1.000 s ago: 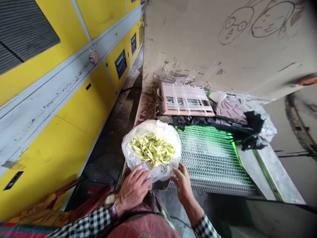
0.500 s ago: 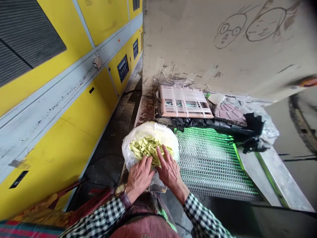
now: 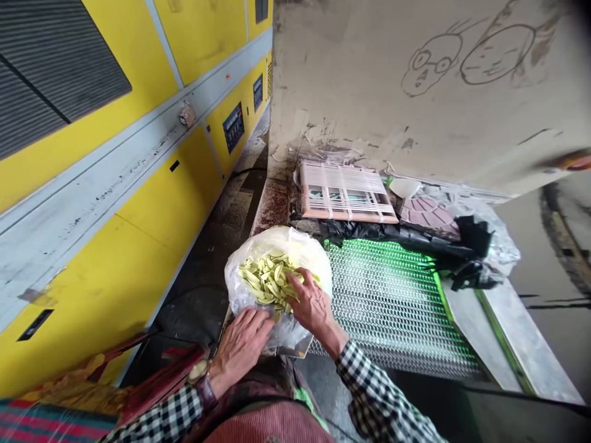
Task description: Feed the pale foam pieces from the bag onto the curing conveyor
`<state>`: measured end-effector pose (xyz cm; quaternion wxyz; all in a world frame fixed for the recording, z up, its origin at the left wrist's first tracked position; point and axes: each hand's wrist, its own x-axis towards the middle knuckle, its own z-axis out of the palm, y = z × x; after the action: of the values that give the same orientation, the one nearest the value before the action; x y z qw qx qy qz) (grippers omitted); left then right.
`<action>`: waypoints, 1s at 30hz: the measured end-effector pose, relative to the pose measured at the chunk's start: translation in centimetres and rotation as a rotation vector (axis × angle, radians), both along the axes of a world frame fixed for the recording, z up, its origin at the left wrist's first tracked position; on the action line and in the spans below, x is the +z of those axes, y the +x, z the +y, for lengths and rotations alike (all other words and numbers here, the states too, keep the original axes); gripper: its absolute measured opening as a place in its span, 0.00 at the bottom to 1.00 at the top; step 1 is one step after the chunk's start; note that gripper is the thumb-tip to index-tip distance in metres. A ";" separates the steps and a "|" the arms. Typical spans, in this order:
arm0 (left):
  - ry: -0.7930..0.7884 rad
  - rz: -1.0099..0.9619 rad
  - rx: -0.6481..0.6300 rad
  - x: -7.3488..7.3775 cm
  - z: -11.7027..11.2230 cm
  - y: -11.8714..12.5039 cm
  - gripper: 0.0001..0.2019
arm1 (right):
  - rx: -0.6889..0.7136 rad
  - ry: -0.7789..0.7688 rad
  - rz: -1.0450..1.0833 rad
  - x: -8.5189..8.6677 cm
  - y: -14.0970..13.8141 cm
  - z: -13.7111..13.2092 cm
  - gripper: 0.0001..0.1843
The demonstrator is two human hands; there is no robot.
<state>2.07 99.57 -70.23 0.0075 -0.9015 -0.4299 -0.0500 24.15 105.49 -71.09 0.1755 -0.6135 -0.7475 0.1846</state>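
A clear plastic bag (image 3: 314, 258) stands with its mouth spread wide, full of small flat yellow-green leaf-shaped pieces (image 3: 268, 280). My right hand (image 3: 316, 306) is at the bag's right side, its fingers apart and bent down onto the pieces; the tips are partly hidden among them. Across the near edge of the bag lies my left hand (image 3: 247, 344), fingers stretched out side by side and touching the plastic. No piece shows in the left hand.
Right of the bag runs a metal mesh conveyor belt (image 3: 388, 307) lit green. Behind it lie a strung wooden frame (image 3: 348, 215), black plastic (image 3: 473, 237) and a pink segmented piece (image 3: 427, 215). A yellow machine cabinet (image 3: 152, 258) lines the left; a beige panel (image 3: 351, 74) rises behind.
My left hand has drawn back from the pieces to the bag's near edge, toward the lower left. My right hand stays at the pieces, turned slightly, its fingers bent more.
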 end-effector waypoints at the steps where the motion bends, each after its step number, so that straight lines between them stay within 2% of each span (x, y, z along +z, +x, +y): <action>1: 0.038 -0.012 -0.019 0.2 0.1 -0.8 0.14 | -0.005 0.009 0.003 -0.1 -0.1 0.1 0.35; 3: 0.097 -0.011 -0.031 0.9 0.5 -2.2 0.18 | -0.006 0.041 0.019 -0.3 -0.1 0.1 0.35; 8: 0.129 0.117 0.026 2.1 2.8 -3.5 0.11 | 0.013 0.123 0.078 -1.3 0.0 0.1 0.37; 10: 0.186 0.109 0.048 1.9 4.2 -3.2 0.12 | 0.012 0.131 0.076 -1.4 0.0 0.1 0.36; 13: 0.299 -0.012 0.197 0.6 5.4 -2.6 0.12 | 0.001 0.132 0.065 -1.4 -0.3 0.1 0.34; 15: 0.304 -0.078 0.283 -0.7 4.9 -2.4 0.13 | -0.003 0.135 0.062 -1.3 -0.4 0.1 0.33; 18: 0.186 -0.101 0.320 -1.6 2.4 -2.4 0.14 | -0.008 0.130 0.057 -1.3 -0.6 0.0 0.33; 20: 0.117 -0.113 0.332 -1.1 0.4 -2.4 0.19 | -0.011 0.128 0.063 -1.3 -0.6 -0.1 0.33; 23: 0.117 -0.163 0.315 0.5 -1.6 -2.2 0.22 | -0.007 0.144 0.079 -1.5 -0.7 -0.1 0.33; 27: 0.065 -0.140 0.228 1.3 -1.2 -0.9 0.15 | -0.001 0.169 0.095 -1.8 -0.6 0.0 0.33; 30: -0.037 -0.032 0.256 1.5 0.0 0.2 0.07 | 0.007 0.188 0.101 -2.0 -0.6 -0.1 0.31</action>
<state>2.25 99.55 -68.69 -0.0097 -0.8383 -0.5423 -0.0553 23.60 105.36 -73.10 0.2692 -0.5817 -0.7538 0.1449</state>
